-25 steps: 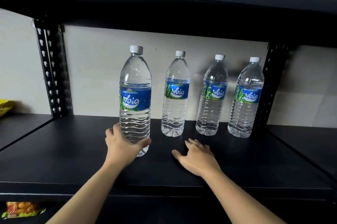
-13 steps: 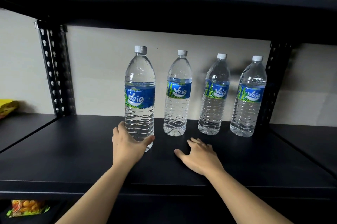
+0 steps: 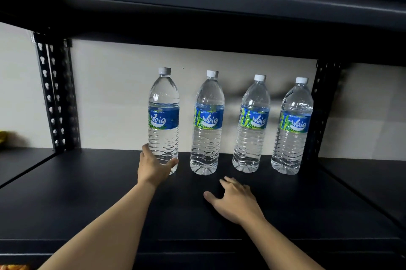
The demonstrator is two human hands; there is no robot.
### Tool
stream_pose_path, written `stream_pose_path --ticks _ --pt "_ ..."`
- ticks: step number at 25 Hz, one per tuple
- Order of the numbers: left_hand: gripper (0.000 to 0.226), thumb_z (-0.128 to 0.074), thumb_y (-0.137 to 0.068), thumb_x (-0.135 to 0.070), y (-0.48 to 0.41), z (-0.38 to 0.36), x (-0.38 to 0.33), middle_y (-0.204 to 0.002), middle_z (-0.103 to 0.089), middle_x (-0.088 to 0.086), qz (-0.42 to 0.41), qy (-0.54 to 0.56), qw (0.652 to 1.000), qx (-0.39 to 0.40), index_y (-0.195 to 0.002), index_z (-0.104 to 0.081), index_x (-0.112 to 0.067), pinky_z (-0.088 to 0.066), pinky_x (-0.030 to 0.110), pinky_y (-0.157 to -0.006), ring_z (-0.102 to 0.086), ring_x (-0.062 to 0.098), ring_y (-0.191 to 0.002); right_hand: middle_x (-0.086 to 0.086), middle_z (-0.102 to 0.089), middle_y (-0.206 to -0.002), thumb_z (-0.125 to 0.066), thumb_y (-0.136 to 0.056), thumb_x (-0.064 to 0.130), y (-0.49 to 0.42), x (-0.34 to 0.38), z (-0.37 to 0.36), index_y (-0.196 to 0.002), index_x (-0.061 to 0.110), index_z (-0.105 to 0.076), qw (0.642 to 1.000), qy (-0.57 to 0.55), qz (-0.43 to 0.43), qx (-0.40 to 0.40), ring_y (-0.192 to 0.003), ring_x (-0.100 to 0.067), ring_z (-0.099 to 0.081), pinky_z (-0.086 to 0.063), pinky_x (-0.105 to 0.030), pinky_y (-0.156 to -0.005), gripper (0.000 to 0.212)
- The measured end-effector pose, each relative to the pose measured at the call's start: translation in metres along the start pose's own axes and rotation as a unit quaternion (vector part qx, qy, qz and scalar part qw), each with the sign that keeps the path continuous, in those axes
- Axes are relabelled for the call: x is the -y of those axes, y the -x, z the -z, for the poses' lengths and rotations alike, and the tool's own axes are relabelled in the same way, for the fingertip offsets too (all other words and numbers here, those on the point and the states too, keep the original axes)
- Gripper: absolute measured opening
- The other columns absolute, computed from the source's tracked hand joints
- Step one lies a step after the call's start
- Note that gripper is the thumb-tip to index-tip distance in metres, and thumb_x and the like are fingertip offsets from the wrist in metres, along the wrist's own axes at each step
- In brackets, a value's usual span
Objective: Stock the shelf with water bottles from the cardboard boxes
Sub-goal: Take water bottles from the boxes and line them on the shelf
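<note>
Dark shelf board (image 3: 87, 192) is backed by a pale wall (image 3: 114, 98). The leftmost bottle (image 3: 163, 116) is stood upright on it and gripped low down by the left hand (image 3: 153, 168), thumb and fingers curled round its base. Right of that bottle, the second bottle (image 3: 207, 120), third bottle (image 3: 252, 120) and fourth bottle (image 3: 293, 124) are lined up, spaced apart. The right hand (image 3: 235, 201) is laid flat on the board, in front and right of that bottle, fingers spread, nothing held.

Shelf board (image 3: 87, 192): matt black, plain.
Left upright (image 3: 68, 94): black, rows of pale keyhole slots.
Back wall (image 3: 114, 94): off-white, plain.
Left bottle (image 3: 163, 98): clear, white cap, blue label, white lettering, green edge.
Second bottle (image 3: 207, 98), third bottle (image 3: 256, 98), right bottle (image 3: 296, 102): likewise, green leaf pattern on label.
Packet (image 3: 13, 267), near left: orange.
Blurred item (image 3: 1, 135), far left: yellow.
</note>
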State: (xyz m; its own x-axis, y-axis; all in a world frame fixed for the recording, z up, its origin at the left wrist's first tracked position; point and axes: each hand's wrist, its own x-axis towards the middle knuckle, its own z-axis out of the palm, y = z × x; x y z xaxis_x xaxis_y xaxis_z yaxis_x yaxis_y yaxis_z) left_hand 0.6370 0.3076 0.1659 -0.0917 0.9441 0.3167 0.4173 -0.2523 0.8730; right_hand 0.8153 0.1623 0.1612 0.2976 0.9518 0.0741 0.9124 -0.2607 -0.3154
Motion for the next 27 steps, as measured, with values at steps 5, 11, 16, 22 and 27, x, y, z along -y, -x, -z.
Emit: stream_pose_path --ticks 5,11,16,22,27 --pt "0.089 -0.085 -0.072 -0.035 0.005 -0.001 0.016 -0.139 -0.05 0.011 -0.019 -0.013 1.0 -0.003 -0.142 -0.035 -0.013 -0.036 0.04 -0.107 -0.045 0.031 -0.131 0.0 -0.016 -0.165 -0.042 -0.092 0.066 0.004 0.003 0.004 -0.155 0.018 -0.029 1.0 -0.011 -0.009 0.001 -0.152 -0.02 -0.007 -0.003 -0.038 -0.123 0.08" --pt "0.098 -0.085 -0.07 -0.032 0.007 -0.001 0.016 -0.134 -0.047 0.017 0.001 -0.045 0.999 -0.003 -0.148 -0.028 -0.017 -0.034 0.041 -0.108 -0.04 0.033 -0.131 -0.005 -0.013 -0.165 -0.042 -0.092 0.067 0.006 0.003 0.005 -0.155 0.02 -0.028 0.999 -0.025 -0.021 0.003 -0.153 -0.023 -0.003 0.0 -0.039 -0.122 0.08" --pt "0.095 -0.081 -0.075 -0.038 0.006 -0.005 0.015 -0.137 -0.046 0.018 0.01 -0.081 0.997 0.004 -0.147 -0.024 -0.012 -0.035 0.045 -0.106 -0.041 0.036 -0.131 -0.005 -0.018 -0.164 -0.042 -0.091 0.068 0.003 0.002 0.002 -0.155 0.019 -0.029 1.0 -0.013 -0.018 -0.007 -0.152 -0.022 -0.009 -0.005 -0.037 -0.122 0.082" --pt "0.091 -0.073 -0.085 -0.032 0.006 -0.01 0.012 -0.14 -0.044 0.023 0.022 -0.084 0.996 0.01 -0.149 -0.015 -0.007 -0.036 0.045 -0.103 -0.041 0.039 -0.13 -0.004 -0.021 -0.163 -0.043 -0.09 0.069 0.005 0.002 0.004 -0.154 0.019 -0.032 1.0 -0.013 -0.015 -0.012 -0.149 -0.022 -0.017 -0.016 -0.035 -0.119 0.081" --pt "0.089 -0.073 -0.085 -0.032 0.003 -0.01 0.015 -0.138 -0.047 0.023 0.015 -0.092 0.996 0.01 -0.148 -0.017 -0.005 -0.036 0.045 -0.103 -0.041 0.039 -0.131 -0.003 -0.02 -0.163 -0.043 -0.09 0.069 0.004 0.002 0.004 -0.154 0.019 -0.031 1.0 -0.015 -0.018 -0.009 -0.15 -0.022 -0.015 -0.015 -0.035 -0.119 0.082"
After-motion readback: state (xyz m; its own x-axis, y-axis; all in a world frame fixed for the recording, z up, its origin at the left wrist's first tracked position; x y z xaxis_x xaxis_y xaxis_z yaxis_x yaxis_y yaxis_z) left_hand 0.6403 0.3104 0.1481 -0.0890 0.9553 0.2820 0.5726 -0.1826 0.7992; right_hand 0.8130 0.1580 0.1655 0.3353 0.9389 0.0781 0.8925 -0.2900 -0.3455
